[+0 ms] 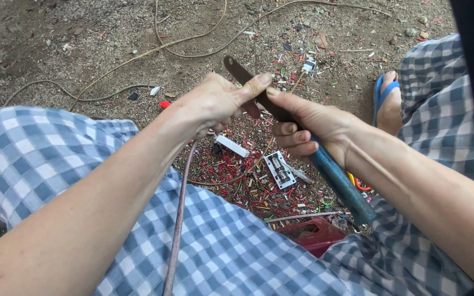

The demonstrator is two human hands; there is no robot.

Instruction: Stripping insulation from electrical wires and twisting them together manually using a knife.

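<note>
At the centre of the frame a knife (281, 112) with a dark, rusty blade and a blue-green handle runs diagonally from upper centre down to the lower right. The right hand (308, 129) is wrapped round it where blade meets handle, fingers (294, 143) curled tight and the thumb stretched along the blade. The left hand (215, 104) meets it just to the left, its fingers closed on the end of a thick pinkish-brown cable (178, 219), with the thumb tip pressed against the blade beside the right thumb. How the blade sits against the cable end is hidden behind the left hand. From that hand the cable drops toward the bottom edge, lying across the blue-and-white checked cloth (45, 159) over the person's leg.

Below the hands, on the dirt ground (83, 38), lies a dense scatter of red, green and white wire scraps (242, 170), with a white rectangular part (280, 170) and a white strip (232, 146) among them. A dark red container (314, 235) shows at lower centre. Thin cords (193, 41) loop over the ground in the upper part of the frame. At upper right a foot in a blue sandal (388, 101) rests beside the other checked leg.
</note>
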